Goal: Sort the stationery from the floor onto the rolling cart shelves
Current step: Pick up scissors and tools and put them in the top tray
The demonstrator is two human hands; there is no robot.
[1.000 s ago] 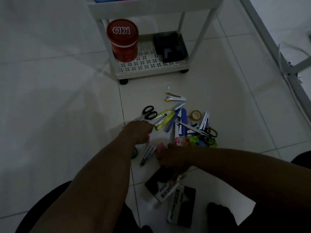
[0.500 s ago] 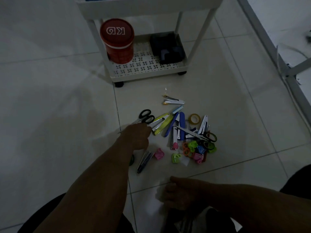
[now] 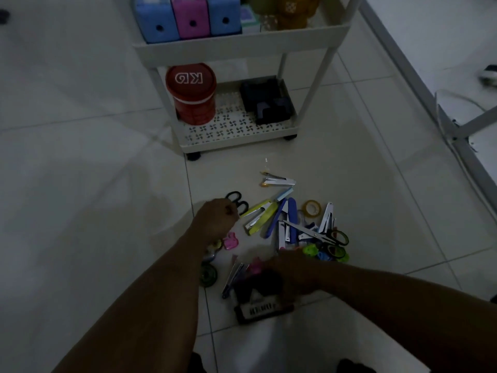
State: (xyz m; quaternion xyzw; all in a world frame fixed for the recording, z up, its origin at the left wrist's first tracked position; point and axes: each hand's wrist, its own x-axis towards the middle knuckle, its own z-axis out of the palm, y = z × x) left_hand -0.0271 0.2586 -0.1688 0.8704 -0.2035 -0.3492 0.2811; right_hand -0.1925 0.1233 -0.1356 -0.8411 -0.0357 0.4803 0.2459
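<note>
The view is dim. Stationery is heaped on the tiled floor: a yellow stapler (image 3: 259,216), blue pens (image 3: 292,216), a tape roll (image 3: 312,208), silver scissors (image 3: 314,234), a white stapler (image 3: 278,181) and coloured clips (image 3: 231,240). My left hand (image 3: 215,220) is curled over the blades of black-handled scissors (image 3: 237,201) at the heap's left edge. My right hand (image 3: 290,273) grips a black pack with a white label (image 3: 263,310) low at the heap's near side. The white rolling cart (image 3: 236,142) stands just beyond.
A red tin (image 3: 191,92) and black hole punches (image 3: 266,100) sit on the cart's bottom shelf. Blue and pink boxes (image 3: 192,17) fill the shelf above. A green tape roll (image 3: 208,275) lies by my left forearm. White frame legs (image 3: 457,130) run along the right.
My right hand came forward from near my lap to the heap with the black pack. My left hand stayed at the black-handled scissors. The view tilted up, showing the cart's upper shelf.
</note>
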